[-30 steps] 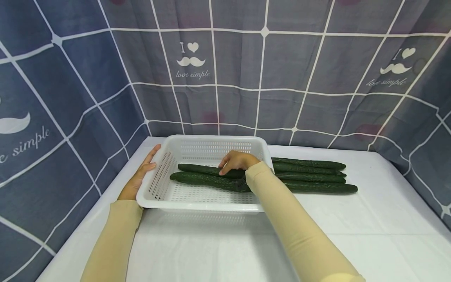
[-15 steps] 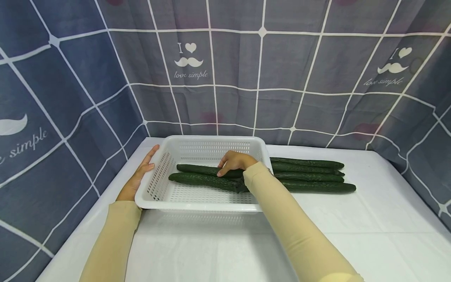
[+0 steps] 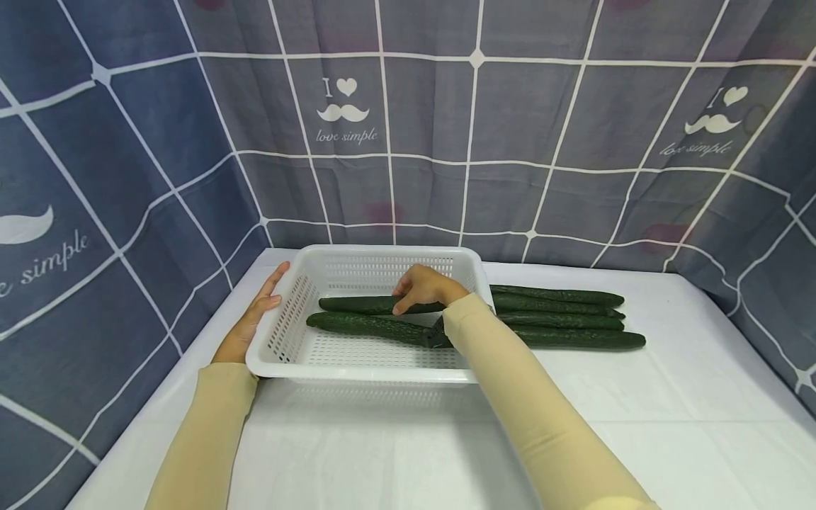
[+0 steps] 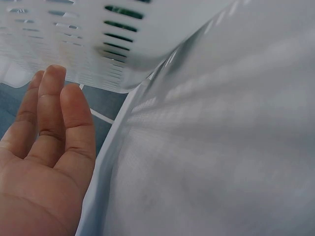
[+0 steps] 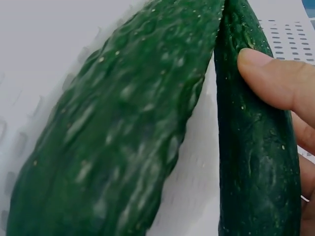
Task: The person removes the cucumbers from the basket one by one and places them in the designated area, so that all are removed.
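Observation:
A white perforated plastic basket holds two dark green cucumbers. My right hand reaches inside and grips the rear cucumber, thumb on the near side. In the right wrist view the thumb presses on that cucumber, with fingers on its far side. Alongside lies the front cucumber, untouched by the fingers, its right end behind the sleeve. My left hand rests at the basket's left side with its fingers extended; in the left wrist view the fingers look straight beside the slotted wall.
Several more cucumbers lie side by side on the white tabletop, right of the basket. A grey-blue checked curtain stands behind the table and along both sides.
My right hand has moved up slightly, and the right part of the rear cucumber has risen with it, widening the gap to the front cucumber. The left hand stays at the basket.

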Action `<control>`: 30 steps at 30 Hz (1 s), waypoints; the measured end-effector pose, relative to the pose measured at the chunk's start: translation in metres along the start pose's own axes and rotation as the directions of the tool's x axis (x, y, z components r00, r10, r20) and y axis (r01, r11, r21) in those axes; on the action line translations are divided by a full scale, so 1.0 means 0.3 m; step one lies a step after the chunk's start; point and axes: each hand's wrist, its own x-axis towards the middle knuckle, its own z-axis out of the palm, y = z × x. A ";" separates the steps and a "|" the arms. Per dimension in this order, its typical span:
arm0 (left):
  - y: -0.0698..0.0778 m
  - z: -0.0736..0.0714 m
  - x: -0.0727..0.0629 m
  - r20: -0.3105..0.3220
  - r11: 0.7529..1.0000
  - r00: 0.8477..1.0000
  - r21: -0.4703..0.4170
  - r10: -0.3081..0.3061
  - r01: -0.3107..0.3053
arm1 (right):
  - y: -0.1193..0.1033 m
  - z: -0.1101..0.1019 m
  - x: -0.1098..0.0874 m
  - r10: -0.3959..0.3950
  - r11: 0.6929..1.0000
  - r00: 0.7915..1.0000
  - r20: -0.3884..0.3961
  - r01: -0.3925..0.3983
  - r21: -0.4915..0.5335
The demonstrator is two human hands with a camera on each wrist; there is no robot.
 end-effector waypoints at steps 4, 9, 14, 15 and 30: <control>0.000 -0.001 -0.003 0.000 1.000 1.000 -0.002 -0.014 0.014 | -0.006 -0.005 -0.002 -0.008 1.000 1.000 -0.021 0.008 -0.009; 0.002 0.001 -0.004 -0.003 1.000 1.000 0.002 -0.031 0.031 | -0.015 -0.012 -0.006 -0.013 0.999 0.998 -0.055 0.010 -0.053; 0.004 0.002 -0.005 -0.006 0.999 0.999 0.007 -0.036 0.036 | -0.025 -0.017 -0.011 -0.035 0.998 0.997 -0.071 0.031 -0.053; 0.004 0.001 -0.006 -0.005 0.999 0.999 0.005 -0.033 0.033 | -0.026 -0.018 -0.013 -0.041 0.998 0.996 -0.073 0.037 -0.056; 0.005 0.006 -0.009 -0.006 0.999 0.999 0.020 -0.042 0.042 | -0.041 -0.066 -0.049 -0.110 0.993 0.983 -0.144 0.105 -0.046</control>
